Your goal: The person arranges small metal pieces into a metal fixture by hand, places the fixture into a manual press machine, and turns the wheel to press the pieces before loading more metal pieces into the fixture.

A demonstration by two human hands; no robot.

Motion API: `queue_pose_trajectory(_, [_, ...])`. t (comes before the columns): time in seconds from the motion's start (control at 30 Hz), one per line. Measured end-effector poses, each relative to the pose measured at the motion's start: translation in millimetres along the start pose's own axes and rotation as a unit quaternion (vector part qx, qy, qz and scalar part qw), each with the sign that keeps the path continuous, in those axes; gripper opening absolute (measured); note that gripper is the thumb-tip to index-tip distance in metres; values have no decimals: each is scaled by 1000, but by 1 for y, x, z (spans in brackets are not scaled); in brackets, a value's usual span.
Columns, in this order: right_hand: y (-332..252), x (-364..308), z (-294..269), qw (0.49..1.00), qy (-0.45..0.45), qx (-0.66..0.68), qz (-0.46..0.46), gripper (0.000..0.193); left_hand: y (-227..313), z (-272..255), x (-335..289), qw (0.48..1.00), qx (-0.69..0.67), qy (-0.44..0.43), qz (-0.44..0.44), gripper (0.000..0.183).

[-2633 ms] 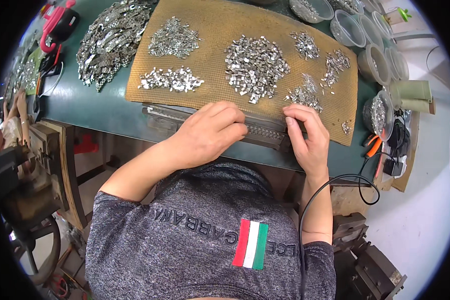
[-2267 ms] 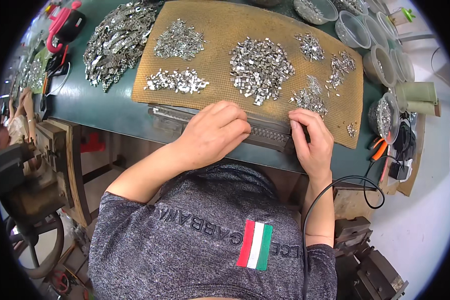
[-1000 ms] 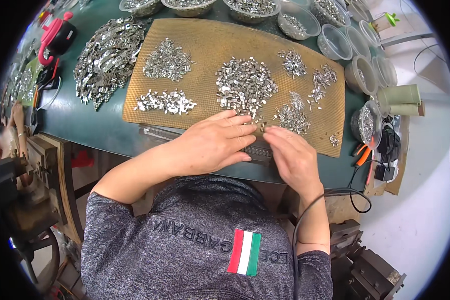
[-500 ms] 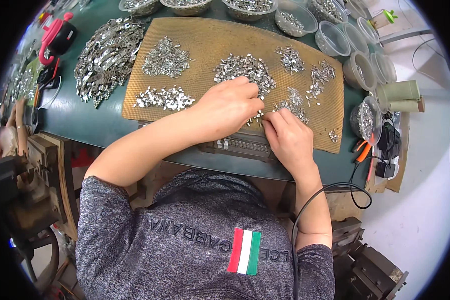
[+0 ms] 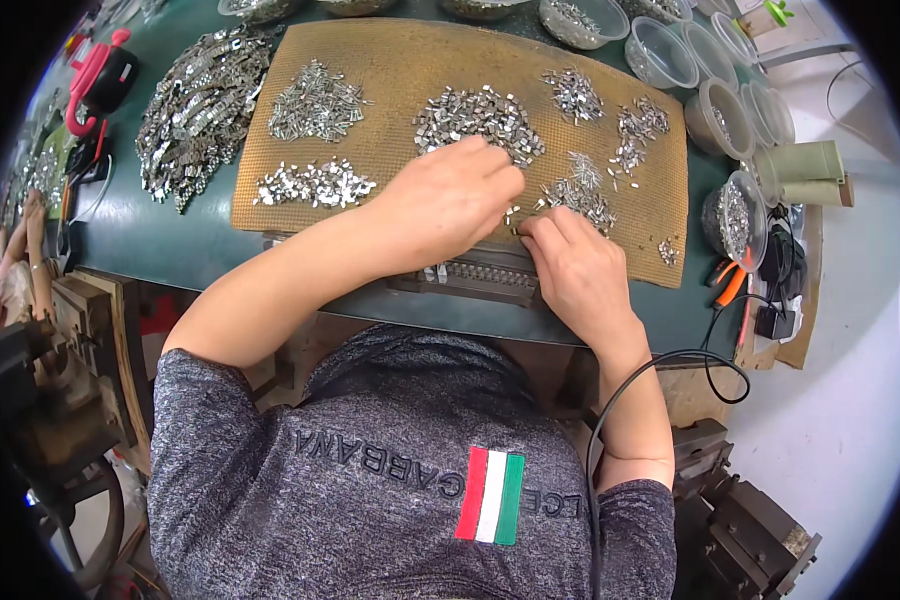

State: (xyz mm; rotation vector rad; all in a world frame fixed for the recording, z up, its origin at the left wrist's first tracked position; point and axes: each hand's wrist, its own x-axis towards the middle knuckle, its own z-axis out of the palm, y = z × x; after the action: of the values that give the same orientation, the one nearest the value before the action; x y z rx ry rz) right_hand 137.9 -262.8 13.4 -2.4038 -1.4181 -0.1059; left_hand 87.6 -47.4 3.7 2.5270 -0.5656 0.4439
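Observation:
My left hand (image 5: pixel 448 196) is closed, fingertips pinched together over the mat's near edge, just below a heap of small square metal pieces (image 5: pixel 478 122). Whatever sits between those fingertips is hidden. Close to its right, my right hand (image 5: pixel 582 266) also pinches, thumb against forefinger, by the right end of a dark metal jig (image 5: pixel 490 280) with a row of small metal pieces along it. What it holds is too small to make out. Thin metal pins and pieces (image 5: pixel 582 195) lie just beyond my right hand. All the heaps rest on a tan textured mat (image 5: pixel 395 75).
Shiny flat pieces (image 5: pixel 315 185) and metal pins (image 5: pixel 316 103) lie on the mat's left. Beyond its left edge is a heap of linked metal bands (image 5: pixel 202 105). Plastic bowls (image 5: pixel 662 55) line the far and right edges. Orange-handled pliers (image 5: pixel 732 286) and a black cable (image 5: pixel 610 405) are at right.
The view has shifted slightly, so the table sits a little higher in the picture. Both hands stay pinched near the jig; the left has moved slightly away from the right fingertips.

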Motion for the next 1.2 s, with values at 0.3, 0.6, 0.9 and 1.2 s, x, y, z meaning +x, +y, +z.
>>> queue_pose_trajectory(0.3, [-5, -19, -21, 993, -29, 76, -90, 24, 16, -23, -42, 975, -145, 28, -166, 13])
queue_pose_trajectory(0.6, [-5, -22, -22, 992, -43, 13, -117, 28, 22, -25, -54, 979, -143, 34, -144, 13])
queue_pose_trajectory(0.9, [2, -12, -14, 988, -4, 156, 7, 14, 30, -21, -51, 973, -158, 52, -160, 13])
queue_pose_trajectory(1.2, [-5, 6, 9, 999, 39, 19, 12, 8, 46, -2, -34, 979, -172, 18, -111, 14])
